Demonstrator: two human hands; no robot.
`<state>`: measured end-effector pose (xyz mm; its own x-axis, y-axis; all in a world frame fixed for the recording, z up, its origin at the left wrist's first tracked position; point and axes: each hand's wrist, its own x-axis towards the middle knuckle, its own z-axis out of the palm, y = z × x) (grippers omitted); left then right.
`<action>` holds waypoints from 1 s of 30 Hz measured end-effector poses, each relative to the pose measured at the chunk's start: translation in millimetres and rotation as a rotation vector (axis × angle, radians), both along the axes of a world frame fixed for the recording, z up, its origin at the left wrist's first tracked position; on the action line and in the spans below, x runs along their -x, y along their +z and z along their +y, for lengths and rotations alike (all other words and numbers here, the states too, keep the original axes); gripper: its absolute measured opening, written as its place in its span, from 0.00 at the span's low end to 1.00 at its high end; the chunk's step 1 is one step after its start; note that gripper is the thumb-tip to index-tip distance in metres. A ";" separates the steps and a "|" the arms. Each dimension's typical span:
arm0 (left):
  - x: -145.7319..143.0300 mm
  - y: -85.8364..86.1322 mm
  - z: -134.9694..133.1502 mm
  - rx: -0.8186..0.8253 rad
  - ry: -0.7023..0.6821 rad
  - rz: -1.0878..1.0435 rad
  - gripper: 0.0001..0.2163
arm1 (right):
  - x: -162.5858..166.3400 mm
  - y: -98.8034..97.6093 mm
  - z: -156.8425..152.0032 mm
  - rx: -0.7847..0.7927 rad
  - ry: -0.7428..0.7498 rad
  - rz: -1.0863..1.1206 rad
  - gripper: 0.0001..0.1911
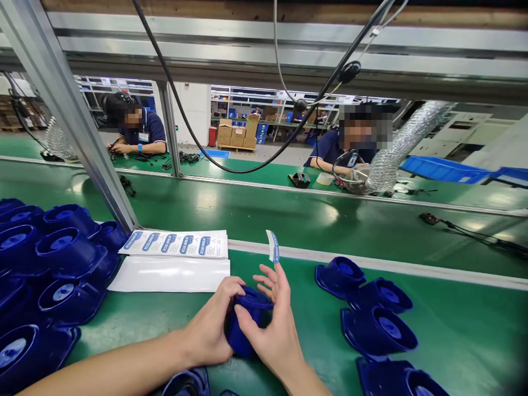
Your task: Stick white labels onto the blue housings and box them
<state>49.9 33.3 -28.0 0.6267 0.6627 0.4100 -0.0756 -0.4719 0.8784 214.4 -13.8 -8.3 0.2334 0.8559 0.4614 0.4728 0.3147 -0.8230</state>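
Observation:
My left hand (210, 330) is wrapped around the side of a dark blue plastic horn-shaped housing (241, 333), held just above the green bench. My right hand (280, 327) is at the housing's other side, its thumb against the wall and its fingers spread upward. A small blue-and-white sticker label (273, 246) stands up from the tip of the right index finger, stuck there and apart from the housing. Behind the left hand lies a sheet of printed labels (175, 245), with a blank white glossy strip (169, 275) in front of it.
Many blue housings (61, 253) crowd the bench at left; several more (379, 330) stand in a column at right. A metal post (78, 121) slants down at left. Black cable (198, 143) hangs overhead. Two people (148, 132) work across the green conveyor (231, 203).

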 end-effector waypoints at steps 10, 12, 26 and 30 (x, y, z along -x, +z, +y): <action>13.2 20.2 7.4 0.237 0.240 0.003 0.39 | -26.7 2.3 -21.6 0.082 0.142 -0.206 0.62; 13.2 20.5 8.2 0.295 0.201 0.019 0.43 | -40.4 9.6 -21.3 -0.025 0.014 -0.084 0.40; 13.4 19.3 8.2 0.092 0.154 0.093 0.46 | -45.3 17.0 -26.6 0.233 -0.030 0.659 0.20; 13.4 24.1 8.3 0.010 0.135 0.126 0.43 | -42.6 13.1 -30.8 0.300 0.039 0.672 0.20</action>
